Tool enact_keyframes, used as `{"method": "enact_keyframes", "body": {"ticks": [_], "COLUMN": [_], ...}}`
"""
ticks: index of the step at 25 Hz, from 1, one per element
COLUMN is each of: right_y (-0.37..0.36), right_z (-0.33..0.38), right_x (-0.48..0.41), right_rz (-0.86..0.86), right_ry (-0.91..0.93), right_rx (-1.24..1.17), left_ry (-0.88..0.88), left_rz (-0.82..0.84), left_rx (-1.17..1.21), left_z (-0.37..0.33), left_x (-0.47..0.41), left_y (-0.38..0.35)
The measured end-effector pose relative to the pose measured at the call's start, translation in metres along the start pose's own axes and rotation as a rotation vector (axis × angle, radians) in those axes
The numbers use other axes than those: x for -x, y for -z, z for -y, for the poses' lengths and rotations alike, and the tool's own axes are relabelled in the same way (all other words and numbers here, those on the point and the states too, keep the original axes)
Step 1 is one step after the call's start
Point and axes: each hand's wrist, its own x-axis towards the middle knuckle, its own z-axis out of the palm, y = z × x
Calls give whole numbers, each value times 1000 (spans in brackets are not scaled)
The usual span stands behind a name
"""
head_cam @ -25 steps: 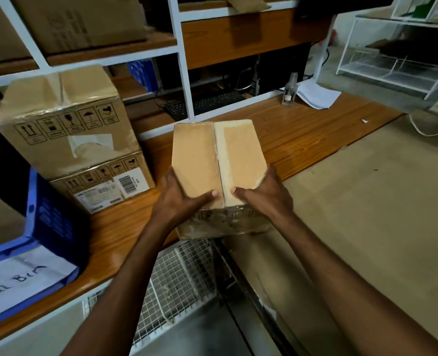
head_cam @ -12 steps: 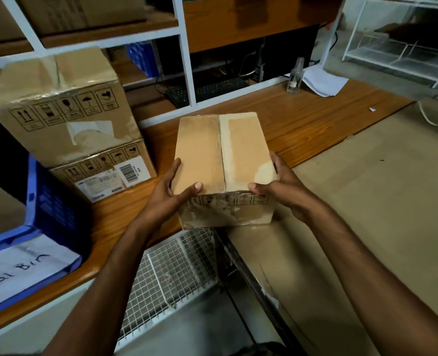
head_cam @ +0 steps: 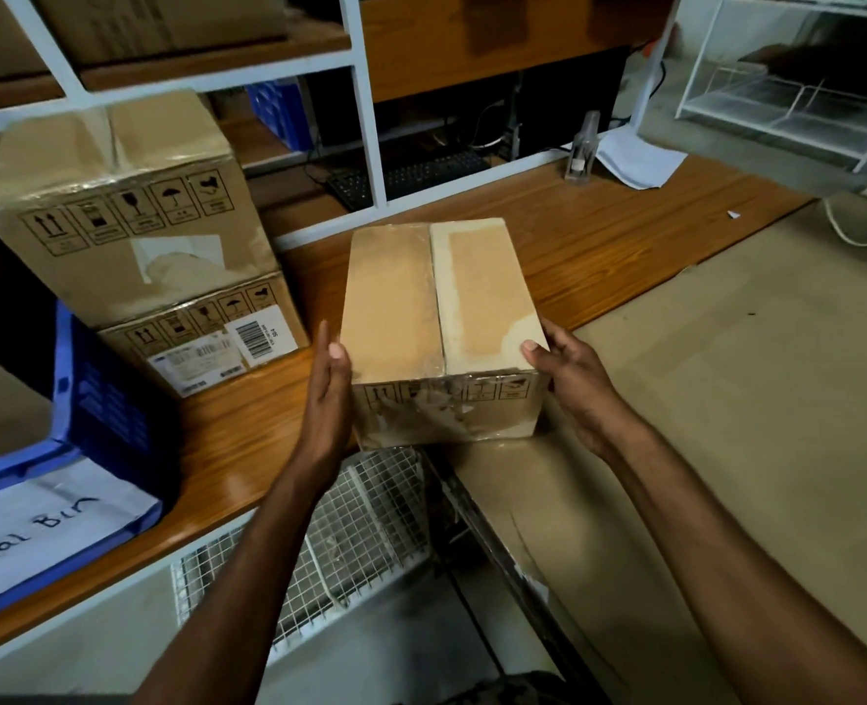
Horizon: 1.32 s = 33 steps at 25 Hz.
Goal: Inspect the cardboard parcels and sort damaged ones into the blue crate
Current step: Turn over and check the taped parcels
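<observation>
The parcel [head_cam: 436, 318] sits at the near edge of the wooden counter [head_cam: 599, 246], its taped near side printed with handling symbols. The left hand [head_cam: 327, 399] presses flat against its left side, fingers straight. The right hand [head_cam: 574, 384] grips the right side, thumb hooked over the top. To the left, two stacked boxes [head_cam: 131, 221] bear a barcode label [head_cam: 256, 338]. The blue crate [head_cam: 100, 399] carries a handwritten sheet [head_cam: 39, 521] ending "mal Bin".

You have dim, warm light from above: the parcel [head_cam: 396, 297] top is brightest, its taped front glares, and the shelf [head_cam: 368, 145] recesses go nearly black. Edges bend and smear; the blue crate [head_cam: 106, 399] is blurred.
</observation>
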Motion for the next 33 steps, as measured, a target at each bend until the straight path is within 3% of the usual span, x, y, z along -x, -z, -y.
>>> {"method": "enact_keyframes", "body": {"ticks": [4,9,13,17,19,23,26,30,33], "right_y": [-10,-12,-8,-14,-12,-8,-11,4,9], "right_z": [1,30,91,131,137,136,137,146,150], "right_x": [-1,18,25,9,-5,-19,-20,-15,-19], "right_rz": [-79,-180,-330,-455,-489,-321,-385,-236,-335], "right_ry": [19,113,312,354,317,243,281,222,282], "right_rx": [50,134,308,440,462,506,455,354,367], "left_ry": [40,-2,-114,-193,-196,-86,-122,-41,-91], "left_rz": [-113,-117,-332,-420,-392,-240,-278,-126,-157], "left_rx": [-17,-100,-339,-559,-636,-636,-637,-535,-572], "left_z": [0,-37,-91,-133,-144,-151,-151,-153,-155], "left_x": [-4,5,-1,-19,-31,-43,-48,-46,-49], "left_y": [-8,-18,-23,-30,-38,-50,-51,-41,-41]}}
